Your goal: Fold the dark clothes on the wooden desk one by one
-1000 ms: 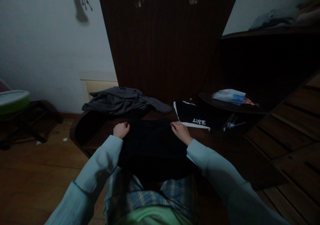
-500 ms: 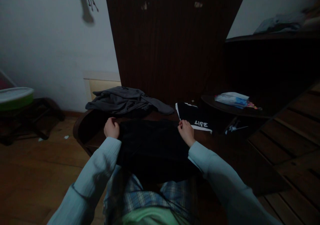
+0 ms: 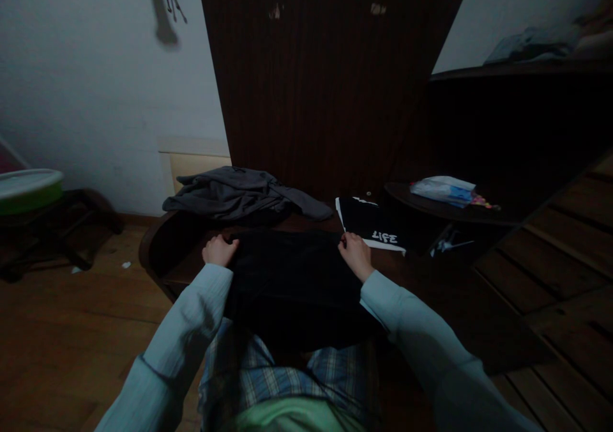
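The light is dim. A dark panel (image 3: pixel 316 87) rises between pale parts of wall (image 3: pixel 110 100), and the floor (image 3: pixel 96 330) is brown wood.

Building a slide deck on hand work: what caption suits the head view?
Left hand and right hand at opposite sides of a black cloth, a crumpled grey garment lying beyond.

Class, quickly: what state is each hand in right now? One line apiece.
Left hand: closed, holding the plain black cloth near its far left corner.
Right hand: closed, holding the same cloth near its far right corner.
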Demonstrator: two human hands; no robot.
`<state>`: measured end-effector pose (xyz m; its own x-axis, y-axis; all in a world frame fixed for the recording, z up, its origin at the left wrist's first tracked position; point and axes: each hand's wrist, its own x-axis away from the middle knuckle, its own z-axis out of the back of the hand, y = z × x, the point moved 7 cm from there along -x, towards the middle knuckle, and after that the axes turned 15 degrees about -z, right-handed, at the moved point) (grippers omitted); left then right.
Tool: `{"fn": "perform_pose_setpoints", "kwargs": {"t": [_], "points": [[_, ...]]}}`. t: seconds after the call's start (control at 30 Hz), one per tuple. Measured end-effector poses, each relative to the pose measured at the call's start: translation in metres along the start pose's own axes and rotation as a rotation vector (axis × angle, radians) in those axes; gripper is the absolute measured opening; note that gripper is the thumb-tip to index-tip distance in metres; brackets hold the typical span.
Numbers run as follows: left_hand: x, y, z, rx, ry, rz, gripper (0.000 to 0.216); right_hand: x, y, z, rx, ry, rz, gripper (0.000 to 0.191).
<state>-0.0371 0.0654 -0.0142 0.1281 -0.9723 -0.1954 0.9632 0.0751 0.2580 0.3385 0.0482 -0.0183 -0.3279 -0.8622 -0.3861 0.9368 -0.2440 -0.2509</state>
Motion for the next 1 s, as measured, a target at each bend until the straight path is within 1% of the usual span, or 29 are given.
{"fn": "perform_pose_setpoints", "kwargs": {"t": [0.2, 0.37, 0.47, 0.6, 0.67, 0.77, 0.9, 1.0], "points": [[-0.002, 0.002, 0.000, -0.032, 0.024, -0.047, 0.036, 0.000, 0.002, 0.001, -0.047, -0.023, -0.024, 0.013], [-0.001, 0.003, -0.001, 0.058, -0.003, -0.037, 0.029, 0.001, 0.001, 0.004, -0.126, -0.031, -0.018, 0.016], [-0.001, 0.005, -0.001, 0.073, 0.005, -0.047, 0.027, 0.001, 0.000, 0.001, -0.184, -0.021, 0.017, 0.019], [-0.002, 0.008, -0.004, 0.112, 0.028, -0.111, 0.036, -0.001, 0.000, -0.005, -0.296, -0.016, 0.081, 0.027], [-0.003, 0.011, -0.006, 0.139, 0.035, -0.166, 0.043, -0.002, 0.001, -0.008, -0.328, -0.027, 0.078, 0.032], [-0.004, 0.013, -0.008, 0.161, 0.032, -0.222, 0.050, -0.003, 0.001, -0.012, -0.314, -0.059, 0.060, 0.038], [-0.002, 0.015, -0.007, 0.169, 0.003, -0.232, 0.050, -0.001, -0.003, -0.013, -0.342, -0.091, 0.119, 0.044], [-0.001, 0.017, -0.005, 0.174, -0.007, -0.236, 0.049, -0.001, -0.004, -0.010, -0.374, -0.074, 0.128, 0.046]]}}
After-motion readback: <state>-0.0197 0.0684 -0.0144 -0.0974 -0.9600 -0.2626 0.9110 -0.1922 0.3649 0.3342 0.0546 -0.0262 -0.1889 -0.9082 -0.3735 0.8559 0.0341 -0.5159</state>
